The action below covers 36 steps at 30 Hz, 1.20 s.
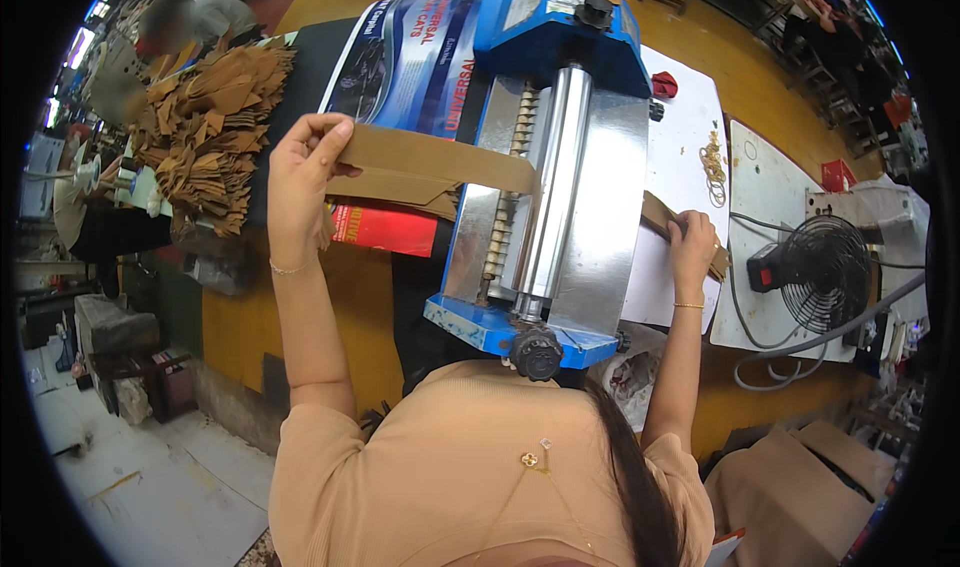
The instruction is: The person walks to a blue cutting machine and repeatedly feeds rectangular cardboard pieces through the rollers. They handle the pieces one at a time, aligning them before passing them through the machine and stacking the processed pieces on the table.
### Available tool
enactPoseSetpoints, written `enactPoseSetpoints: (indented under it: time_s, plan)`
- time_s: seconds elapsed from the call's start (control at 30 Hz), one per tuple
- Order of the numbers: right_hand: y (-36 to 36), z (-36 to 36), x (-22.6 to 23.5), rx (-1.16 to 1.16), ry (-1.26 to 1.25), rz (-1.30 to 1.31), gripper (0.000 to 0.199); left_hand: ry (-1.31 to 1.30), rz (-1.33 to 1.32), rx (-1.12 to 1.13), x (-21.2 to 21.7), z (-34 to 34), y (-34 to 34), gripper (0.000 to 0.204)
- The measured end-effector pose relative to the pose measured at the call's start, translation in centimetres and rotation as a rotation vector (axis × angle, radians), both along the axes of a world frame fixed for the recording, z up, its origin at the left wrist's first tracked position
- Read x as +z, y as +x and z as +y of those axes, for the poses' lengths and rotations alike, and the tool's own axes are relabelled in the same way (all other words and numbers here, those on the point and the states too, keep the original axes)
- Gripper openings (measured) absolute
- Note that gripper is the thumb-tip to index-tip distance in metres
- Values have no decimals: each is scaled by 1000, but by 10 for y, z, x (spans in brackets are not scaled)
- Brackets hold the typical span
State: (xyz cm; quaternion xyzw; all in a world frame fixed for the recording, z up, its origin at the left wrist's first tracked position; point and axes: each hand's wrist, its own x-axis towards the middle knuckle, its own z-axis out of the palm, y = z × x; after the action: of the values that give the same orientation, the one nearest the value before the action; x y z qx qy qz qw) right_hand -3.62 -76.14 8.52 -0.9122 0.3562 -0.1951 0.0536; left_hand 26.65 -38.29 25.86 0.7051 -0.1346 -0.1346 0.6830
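My left hand [312,155] pinches the left end of a flat brown strip [430,155], which looks like leather. The strip's other end reaches the shiny metal roller [562,177] of a blue roller machine [470,317]. Below it, more brown strips [400,189] lie left of the machine. On the machine's right side, my right hand [692,249] closes over brown strips [657,213] lying on a white surface. The fingers partly hide those strips.
A large pile of brown cut pieces [215,137] lies at the left. Yellowish rings [713,167] and a black fan [825,267] with loose cables are at the right. A black knob [537,354] sticks out of the machine's near end. Other people are at the far left and far right.
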Motion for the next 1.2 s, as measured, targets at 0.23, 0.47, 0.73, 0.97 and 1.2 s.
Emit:
enactPoseSetpoints:
  time_s: [0.23, 0.47, 0.73, 0.97, 1.2]
  plan:
    - [3, 5, 18, 88, 79, -33, 15, 206, -208, 4, 50, 4, 1, 18]
    - [5, 9, 36, 129, 193, -140, 13, 402, -264, -83, 54, 0, 13, 19]
    - [2, 11, 39, 131, 202, -191, 12, 125, -138, 28, 4, 51, 44, 21]
    - [5, 19, 77, 163, 183, -265, 13, 460, 217, 129, -113, 98, 107, 24]
    - [-1, 26, 134, 313, 593, -439, 14, 590, -42, 160, -136, 116, 124, 42]
